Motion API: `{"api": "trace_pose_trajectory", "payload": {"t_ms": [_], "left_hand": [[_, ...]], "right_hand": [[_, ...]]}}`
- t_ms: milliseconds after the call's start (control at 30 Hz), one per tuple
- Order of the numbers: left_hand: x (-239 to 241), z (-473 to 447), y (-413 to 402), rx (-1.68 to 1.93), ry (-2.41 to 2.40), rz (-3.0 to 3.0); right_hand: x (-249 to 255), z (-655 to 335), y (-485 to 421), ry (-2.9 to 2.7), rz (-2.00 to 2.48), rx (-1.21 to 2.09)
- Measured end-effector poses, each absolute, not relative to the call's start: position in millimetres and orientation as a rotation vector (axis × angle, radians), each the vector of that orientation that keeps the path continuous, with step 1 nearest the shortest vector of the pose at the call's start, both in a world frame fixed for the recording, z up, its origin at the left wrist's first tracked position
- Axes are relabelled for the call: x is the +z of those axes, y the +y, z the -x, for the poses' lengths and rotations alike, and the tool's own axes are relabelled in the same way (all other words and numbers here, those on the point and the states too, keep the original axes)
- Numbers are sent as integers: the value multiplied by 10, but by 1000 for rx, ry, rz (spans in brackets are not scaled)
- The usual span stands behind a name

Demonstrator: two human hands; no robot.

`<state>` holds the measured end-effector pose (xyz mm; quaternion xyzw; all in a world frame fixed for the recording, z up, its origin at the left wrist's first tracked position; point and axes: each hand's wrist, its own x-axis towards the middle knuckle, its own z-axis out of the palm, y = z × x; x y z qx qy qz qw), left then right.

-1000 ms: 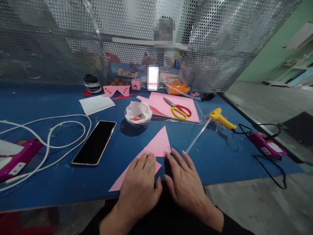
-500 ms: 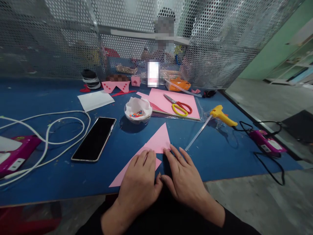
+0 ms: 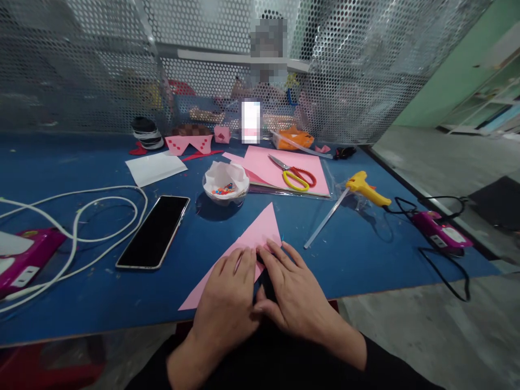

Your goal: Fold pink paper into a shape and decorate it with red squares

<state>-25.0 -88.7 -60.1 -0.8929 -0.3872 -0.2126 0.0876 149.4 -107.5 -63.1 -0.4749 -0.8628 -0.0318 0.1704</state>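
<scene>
A folded pink paper triangle (image 3: 260,230) lies on the blue table (image 3: 81,303) near its front edge. My left hand (image 3: 229,300) lies flat on the paper's lower left part, fingers stretched out. My right hand (image 3: 294,292) rests beside it, fingers spread, its fingertips on the paper's right corner. The two thumbs touch. Neither hand holds anything.
A black phone (image 3: 154,232) and white cables (image 3: 81,216) lie to the left, a white bowl of beads (image 3: 226,184) behind the paper. Scissors (image 3: 293,174) sit on pink sheets (image 3: 312,181). A yellow glue gun (image 3: 365,189) and pink power strips (image 3: 441,232) are right. A person sits behind the mesh screen (image 3: 365,70).
My right hand has slid left toward my left hand, its fingertips now on the paper's corner. The head view has shifted slightly.
</scene>
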Motion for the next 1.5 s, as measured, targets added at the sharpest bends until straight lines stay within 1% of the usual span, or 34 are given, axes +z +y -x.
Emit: {"api": "trace_pose_trajectory", "payload": {"t_ms": [233, 367, 500, 600, 867, 1033, 1267, 1500], "left_hand": [[-580, 234, -885, -663, -1235, 2668], [-588, 257, -896, -791, -1234, 2631], [-571, 316, -918, -931, -1290, 2537], [-525, 350, -931, -964, -1305, 2525], [-443, 353, -911, -907, -1209, 2615], [-399, 345, -899, -854, -1145, 2555], [-389, 364, -889, -694, -1160, 2386], [-426, 510, -857, -701, -1200, 2291]], "right_hand": [[-651, -1649, -1167, -2381, 1391, -137], [-588, -1663, -1126, -2358, 1392, -172], [-486, -1651, -965, -2394, 1350, -304], [-404, -1632, -817, -2481, 1296, -406], [-378, -1541, -635, -2598, 1264, -550], [-437, -1518, -656, -2504, 1262, -577], [-458, -1463, -691, -2393, 1261, -584], [-439, -1385, -800, -2291, 1121, -636]]}}
